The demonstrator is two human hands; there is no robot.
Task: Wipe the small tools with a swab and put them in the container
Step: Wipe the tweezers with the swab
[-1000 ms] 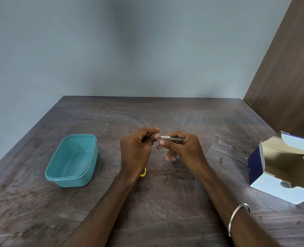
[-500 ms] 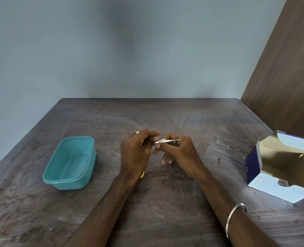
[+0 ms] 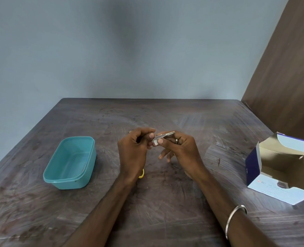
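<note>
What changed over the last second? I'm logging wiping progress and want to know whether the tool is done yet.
Little. The left hand and right hand stayed together over the table; the small metal tool tilted slightly, its left end dipping, with a white swab now showing beneath. Nothing was let go. The teal container and open box stayed put.

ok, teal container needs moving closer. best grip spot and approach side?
Probably the near right rim of the teal container, coming from above on the side toward the left hand. It sits upright and open, and its raised lip gives fingers an edge to pinch.
</note>
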